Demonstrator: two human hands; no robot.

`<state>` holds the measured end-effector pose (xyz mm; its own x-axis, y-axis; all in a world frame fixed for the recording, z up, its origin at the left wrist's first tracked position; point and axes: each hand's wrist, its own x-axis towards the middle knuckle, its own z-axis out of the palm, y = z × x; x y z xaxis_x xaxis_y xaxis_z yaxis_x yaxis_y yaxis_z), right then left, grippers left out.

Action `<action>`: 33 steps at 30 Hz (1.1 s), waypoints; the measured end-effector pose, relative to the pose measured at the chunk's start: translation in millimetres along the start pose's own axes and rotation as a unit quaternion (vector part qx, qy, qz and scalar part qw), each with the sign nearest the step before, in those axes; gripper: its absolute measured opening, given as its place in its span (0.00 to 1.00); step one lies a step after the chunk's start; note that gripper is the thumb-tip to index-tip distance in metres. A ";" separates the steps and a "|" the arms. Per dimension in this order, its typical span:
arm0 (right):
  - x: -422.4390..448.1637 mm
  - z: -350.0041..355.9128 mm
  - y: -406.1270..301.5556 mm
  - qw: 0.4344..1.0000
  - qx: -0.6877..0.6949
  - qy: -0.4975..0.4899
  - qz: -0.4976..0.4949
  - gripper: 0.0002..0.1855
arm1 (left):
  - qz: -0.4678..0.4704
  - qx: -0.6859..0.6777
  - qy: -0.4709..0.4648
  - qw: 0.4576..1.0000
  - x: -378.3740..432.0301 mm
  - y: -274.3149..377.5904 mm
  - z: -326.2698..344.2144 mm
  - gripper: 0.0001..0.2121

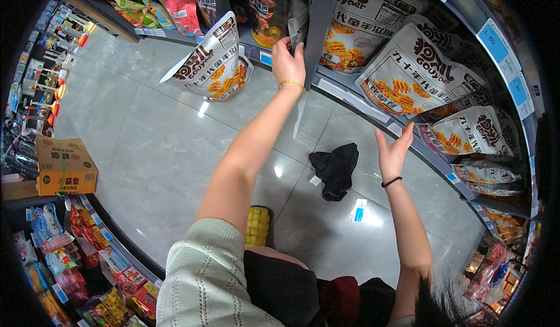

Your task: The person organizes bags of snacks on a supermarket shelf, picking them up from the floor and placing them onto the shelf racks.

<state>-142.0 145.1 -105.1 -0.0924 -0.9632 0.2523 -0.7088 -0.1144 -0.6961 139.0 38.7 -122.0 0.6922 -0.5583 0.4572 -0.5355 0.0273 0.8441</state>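
At the shelf's front, next to an upright divider, my left hand [288,67] has its thumb and fingers around the lower edge of a dark grey snack bag [299,14]. A black snack bag with a food picture [264,14] stands just left of it. My right hand [395,150] is held open, fingers apart, by the shelf edge below a white snack pouch [415,71] that leans outward. Another white snack pouch [210,67] is tilted in front of the left shelf section; what supports it is unclear.
A black cloth [337,169] and a price tag [359,210] lie on the tiled floor [153,121]. The grey shelf divider [321,29] separates the sections. More white pouches [470,132] fill the right shelf. A cardboard box [65,165] sits at left, above packed snack shelves [94,248].
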 end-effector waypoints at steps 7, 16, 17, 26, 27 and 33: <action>-8.8 -3.0 5.8 1.000 -0.018 -0.012 0.001 0.47 | 0.089 -0.022 0.050 0.995 7.5 -8.5 -14.7 0.04; -23.9 11.5 10.7 0.997 -0.006 -0.073 -0.023 0.45 | 0.075 -0.187 -0.033 0.979 -18.3 -27.3 -87.5 0.04; -26.4 13.2 7.6 0.996 0.007 -0.089 -0.017 0.45 | 0.064 -0.225 -0.037 0.972 -24.9 -23.6 -95.4 0.04; -59.4 9.7 -75.7 0.790 0.414 -0.441 0.096 0.53 | 0.181 -0.083 -0.269 0.942 -157.7 49.5 -225.7 0.05; -66.2 5.6 -85.5 0.704 0.506 -0.482 0.127 0.51 | 0.169 -0.090 -0.333 0.923 -176.9 53.6 -227.3 0.07; -98.2 3.2 -41.0 0.720 0.485 -0.377 0.323 0.19 | 0.224 -0.048 -0.542 0.809 -236.6 81.8 -196.0 0.04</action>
<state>-101.7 243.6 -103.5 0.4812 -0.7085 -0.5162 0.1676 0.6523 -0.7392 26.2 335.5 -106.2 -0.4189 -0.8722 0.2527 -0.5386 0.4627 0.7042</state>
